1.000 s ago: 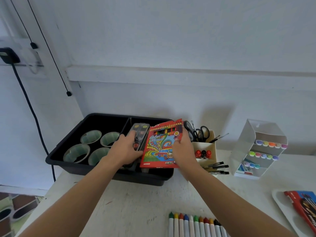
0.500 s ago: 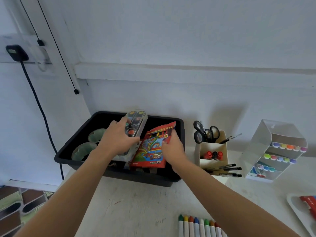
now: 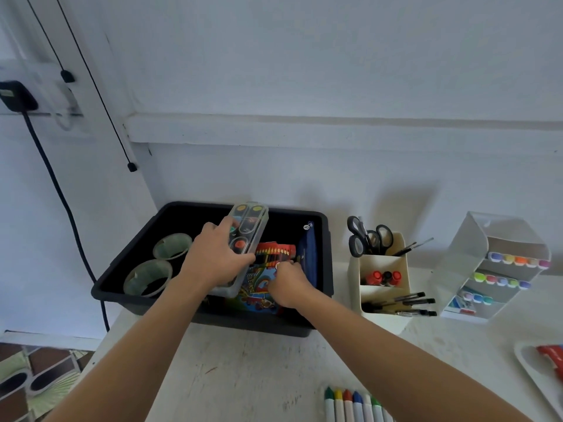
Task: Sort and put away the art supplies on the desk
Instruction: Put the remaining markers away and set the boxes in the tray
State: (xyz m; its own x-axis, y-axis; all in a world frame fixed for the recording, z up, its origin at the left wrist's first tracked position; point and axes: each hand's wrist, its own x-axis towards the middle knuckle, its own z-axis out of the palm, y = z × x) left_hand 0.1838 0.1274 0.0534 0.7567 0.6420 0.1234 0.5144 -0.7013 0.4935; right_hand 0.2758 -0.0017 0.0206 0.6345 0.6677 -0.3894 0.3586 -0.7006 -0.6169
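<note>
the black bin (image 3: 327,254) sits on the white counter (image 3: 243,376) at about 11 o'clock from the viewer, against the wall; the left hand (image 3: 213,263) is curled round a clear paint case (image 3: 248,236), thumb on its 9 o'clock edge, holding it tilted above the middle of the bin; beneath it the red pencil box (image 3: 269,257) lies inside the bin, leaning toward a blue pouch (image 3: 307,254) that stands at the bin's 3 o'clock wall; the right hand (image 3: 288,284) has its fingers curled down on the pencil box's 3 o'clock edge, pinching it; two pale round cups (image 3: 148,278) sit in the bin's 9 o'clock half; at 3 o'clock from the bin stands a cream caddy (image 3: 380,266) with scissors (image 3: 368,239) and pens; further toward 3 o'clock, a white rack (image 3: 475,239) of coloured markers; a row of crayons (image 3: 350,406) lies at 5 o'clock on the counter near the viewer
</note>
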